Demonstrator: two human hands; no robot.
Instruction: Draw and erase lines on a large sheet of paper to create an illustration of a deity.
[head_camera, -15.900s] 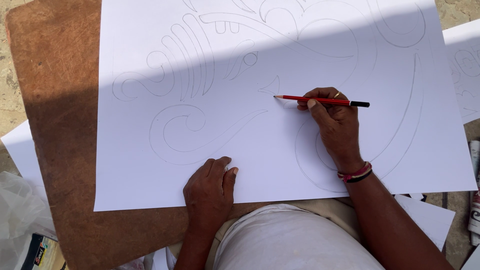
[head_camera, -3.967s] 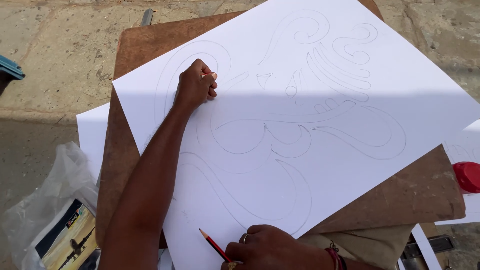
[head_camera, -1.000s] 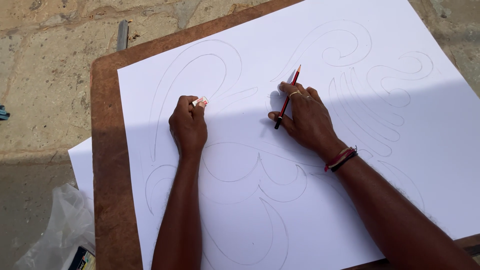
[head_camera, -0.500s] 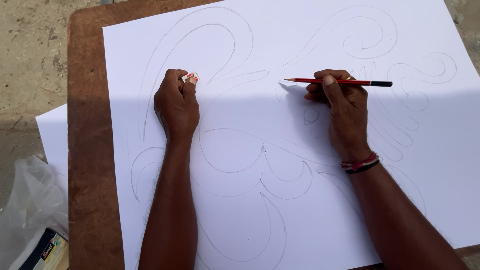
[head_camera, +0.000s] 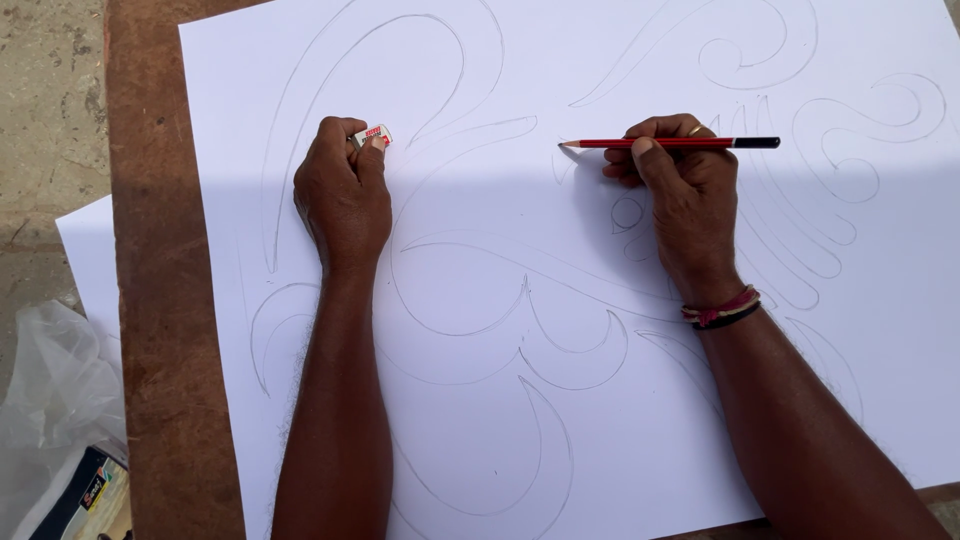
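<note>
A large white sheet of paper (head_camera: 560, 300) with faint pencilled scroll lines lies on a brown board (head_camera: 165, 300). My left hand (head_camera: 343, 195) rests on the paper's left part and pinches a small white eraser (head_camera: 372, 136) against the sheet. My right hand (head_camera: 680, 195) rests on the paper to the right and grips a red pencil (head_camera: 665, 143) with a black end. The pencil lies level, its tip pointing left just above the paper. A red and black band circles my right wrist.
A second white sheet (head_camera: 88, 260) sticks out from under the board at the left. A crumpled clear plastic bag (head_camera: 55, 400) and a printed box (head_camera: 90, 495) lie at the lower left. Stone ground (head_camera: 50, 100) shows beyond the board's left edge.
My right hand has turned the pencil from upright to level, tip pointing left. My left hand stays on the paper with the eraser. The view has shifted slightly closer.
</note>
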